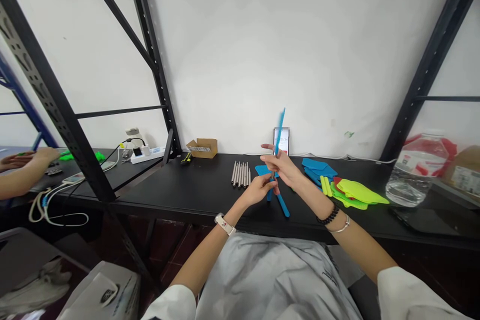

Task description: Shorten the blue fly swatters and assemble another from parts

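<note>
Head view: your long, narrow blue plastic-looking strip (281,122) stands nearly upright above the black worktop (180,180), its upper end blurred, its lower part hidden among your fingers. Your left hand (258,189) has its grip pinched closed low on the strip, and your right hand (283,165) is closed on it higher up, some fingers spread; how firmly either presses, I cannot tell. Two narrow blue ends (284,206) show below your hands, though whether they belong to the strip is unclear. The step in hand looks like working the strip between both hands; the next move calls, I judge, for a steady left pinch and a light right hand that spares the slender upper end from bending. Near your left hand lies a row of slim silver-grey rods (241,175); to the right lie flat blue sheets (318,167), two short yellow-green tubes (326,186) and leaf-shaped yellow-green sheets (360,192).
</note>
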A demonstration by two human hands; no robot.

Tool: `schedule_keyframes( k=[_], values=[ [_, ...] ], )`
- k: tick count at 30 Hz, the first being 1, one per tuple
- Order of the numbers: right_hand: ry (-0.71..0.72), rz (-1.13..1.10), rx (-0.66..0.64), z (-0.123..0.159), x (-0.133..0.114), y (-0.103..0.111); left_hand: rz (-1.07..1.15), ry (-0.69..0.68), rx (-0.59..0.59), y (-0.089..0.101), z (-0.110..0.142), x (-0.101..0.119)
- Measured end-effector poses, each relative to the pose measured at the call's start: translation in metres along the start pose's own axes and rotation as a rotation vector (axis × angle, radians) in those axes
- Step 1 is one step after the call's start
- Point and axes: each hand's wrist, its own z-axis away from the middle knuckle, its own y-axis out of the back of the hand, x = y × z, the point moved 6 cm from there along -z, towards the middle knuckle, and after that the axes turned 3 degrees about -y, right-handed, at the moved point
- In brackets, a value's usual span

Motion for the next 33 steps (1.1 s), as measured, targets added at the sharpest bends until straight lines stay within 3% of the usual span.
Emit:
schedule_keyframes(
  k=[4, 11, 33],
  values=[
    [0.053, 0.088, 0.146, -0.006, 0.008, 0.000, 0.040, 0.009, 0.001, -0.003, -0.001, -0.006],
    [0.123, 0.135, 0.156, -0.010, 0.010, -0.001, 0.106, 0.026, -0.023, -0.002, -0.002, -0.009],
    [0.088, 0.119, 0.167, -0.012, 0.026, 0.003, 0.118, 0.061, -0.068, 0.000, -0.004, -0.012]
  ],
)
